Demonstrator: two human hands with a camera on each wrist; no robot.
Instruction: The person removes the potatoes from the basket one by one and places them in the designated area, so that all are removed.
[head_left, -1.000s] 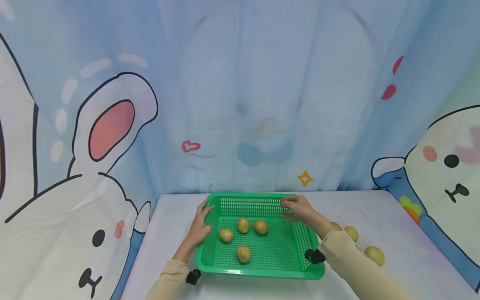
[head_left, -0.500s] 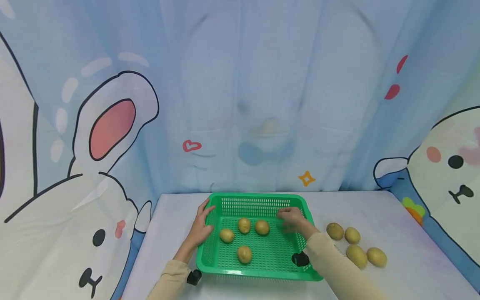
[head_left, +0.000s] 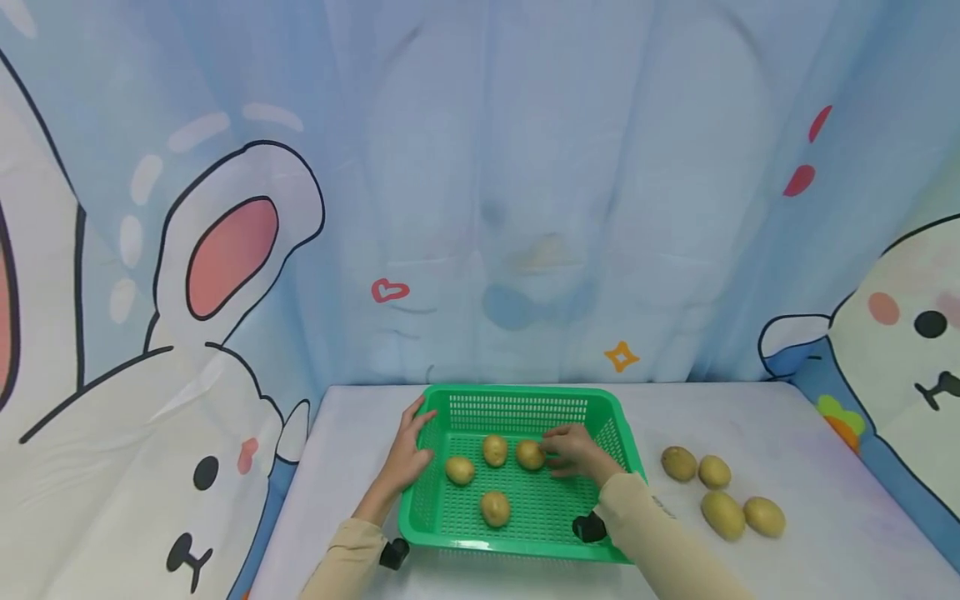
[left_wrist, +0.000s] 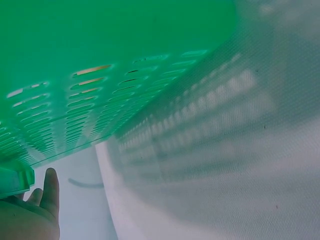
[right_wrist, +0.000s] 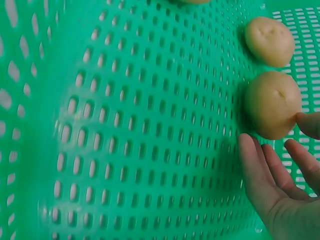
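A green perforated plastic basket (head_left: 517, 547) sits on the table with several potatoes inside. My left hand (head_left: 405, 457) rests at the basket's left rim; one straight finger shows beside the green wall in the left wrist view. Inside the basket, my right hand (head_left: 576, 452) is at the rightmost potato (head_left: 529, 455), fingers spread. In the right wrist view a fingertip meets or nearly meets that potato (right_wrist: 273, 105); contact is hard to tell. Another potato (right_wrist: 270, 41) lies close beyond it. Two more, a left potato (head_left: 460, 471) and a front potato (head_left: 495, 509), lie apart.
Several loose potatoes (head_left: 723, 514) lie on the white-covered table (head_left: 675, 417) to the right of the basket. A blue curtain (head_left: 525, 167) with cartoon animals hangs behind the table and along both sides.
My right hand has moved from the basket's right rim inward, down and left to the rightmost potato. The left hand stays at the left rim. The loose potatoes are now uncovered by the right arm.
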